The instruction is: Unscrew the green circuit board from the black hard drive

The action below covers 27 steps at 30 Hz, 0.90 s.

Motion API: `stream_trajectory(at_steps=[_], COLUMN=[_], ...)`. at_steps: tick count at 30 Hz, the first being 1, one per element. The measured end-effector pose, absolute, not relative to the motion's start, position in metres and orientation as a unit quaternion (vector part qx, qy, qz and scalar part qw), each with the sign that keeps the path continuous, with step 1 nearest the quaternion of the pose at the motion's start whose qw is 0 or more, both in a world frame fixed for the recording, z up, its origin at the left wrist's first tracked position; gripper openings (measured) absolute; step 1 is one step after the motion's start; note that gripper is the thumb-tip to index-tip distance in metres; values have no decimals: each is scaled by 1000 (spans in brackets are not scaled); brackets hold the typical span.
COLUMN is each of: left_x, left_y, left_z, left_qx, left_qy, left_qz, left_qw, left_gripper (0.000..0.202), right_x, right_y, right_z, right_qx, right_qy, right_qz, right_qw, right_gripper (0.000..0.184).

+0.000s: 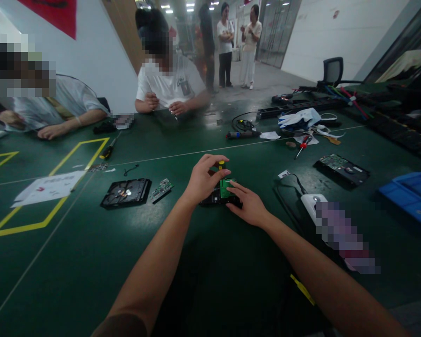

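Apparently at a screw-turning step, a yellow-topped tool (221,164), likely a screwdriver, is gripped by the left hand (204,179) over a black, green-boarded hard drive (225,189), held on the dark-green table (91,267) by the right hand (248,204); steady pressure is called for.

The table (73,262) is dark green and wide, with thin pale lines across its top. On its left side there are yellow tape (17,230) and a sheet of paper (51,187); farther lies a screwdriver (108,150). Then comes a first disk drive (121,193), near a small circuit board (161,191). A second disk drive (212,199) lies in the middle. On the right are a third disk drive (342,169) and a blue tray (412,196).
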<state>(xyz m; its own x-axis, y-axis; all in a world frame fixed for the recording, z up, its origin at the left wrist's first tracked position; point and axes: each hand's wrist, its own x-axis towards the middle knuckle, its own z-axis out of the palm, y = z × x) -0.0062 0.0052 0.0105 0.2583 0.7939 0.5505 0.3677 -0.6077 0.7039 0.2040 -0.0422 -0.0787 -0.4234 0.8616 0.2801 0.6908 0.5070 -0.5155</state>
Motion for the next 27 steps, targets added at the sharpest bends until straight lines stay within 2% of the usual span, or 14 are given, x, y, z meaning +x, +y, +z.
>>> stream_trajectory(at_steps=[7, 12, 20, 23, 27], left_x=[-6, -5, -10, -11, -10], left_y=[5, 6, 7, 7, 6], left_z=[9, 6, 6, 7, 12], left_qx=[750, 742, 757, 763, 777], left_qy=[390, 375, 324, 350, 399], left_qz=[488, 485, 448, 448, 458], left_qw=[218, 271, 349, 306, 165], left_gripper=[26, 45, 52, 47, 41], right_x=[204, 204, 205, 205, 204], right_y=[-42, -42, -42, -42, -42], right_z=[-78, -78, -76, -77, -78], right_qx=[-470, -469, -462, -460, -462], right_qy=[-825, -829, -834, -833, -832], right_qz=[167, 161, 156, 156, 156], right_qw=[264, 259, 259, 263, 263], right_gripper=[53, 52, 51, 51, 51])
